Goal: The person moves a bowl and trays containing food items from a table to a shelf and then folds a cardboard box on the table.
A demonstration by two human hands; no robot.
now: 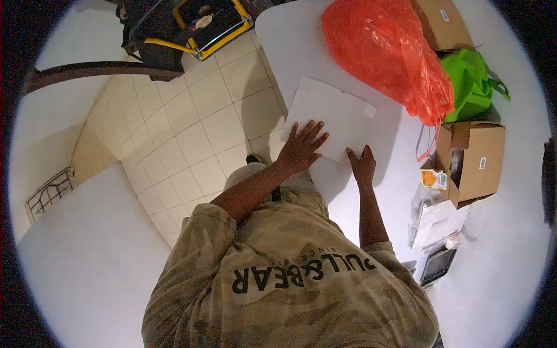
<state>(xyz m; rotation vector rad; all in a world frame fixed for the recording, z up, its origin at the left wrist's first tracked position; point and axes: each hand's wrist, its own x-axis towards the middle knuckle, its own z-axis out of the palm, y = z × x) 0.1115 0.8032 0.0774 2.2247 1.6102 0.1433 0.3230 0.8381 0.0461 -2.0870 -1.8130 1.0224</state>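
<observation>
A flat white cardboard piece (335, 111), with small tabs along its edges, lies on the white table (394, 174) in front of me. My left hand (300, 148) rests on its near left part, fingers spread and palm down. At its near right edge is my right hand (364, 166), with two digits apart and pointing forward; the other fingers are partly hidden. I see nothing held in either hand. Whether the cardboard is a single sheet or a flattened box, I cannot tell.
Beyond the cardboard lies a large red plastic bag (383, 55), beside a green bag (469, 86) and a brown carton (444, 23). To the right are an open brown box (484, 159), clear plastic packets (438, 223) and a black tray-like object (439, 268). A yellow-framed chair (223, 43) stands far left.
</observation>
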